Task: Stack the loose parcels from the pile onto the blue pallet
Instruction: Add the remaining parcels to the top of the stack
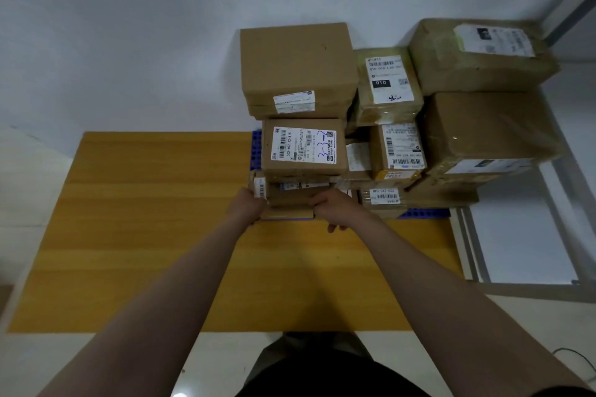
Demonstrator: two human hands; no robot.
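A small brown cardboard parcel (290, 200) with white labels sits at the near left corner of the blue pallet (256, 151), under a labelled parcel marked "3-3-3" (304, 147). My left hand (248, 206) grips its left end, fingers curled round the corner. My right hand (332, 209) grips its right end. Several more parcels are stacked on the pallet, among them a tall plain box (296, 68) at the back. Most of the pallet is hidden beneath them.
A yellow wooden board (145, 219) lies on the floor left of and in front of the pallet. A white wall (129, 26) stands behind. A grey metal frame (561, 213) runs along the right side. Large plastic-wrapped boxes (483, 129) fill the pallet's right.
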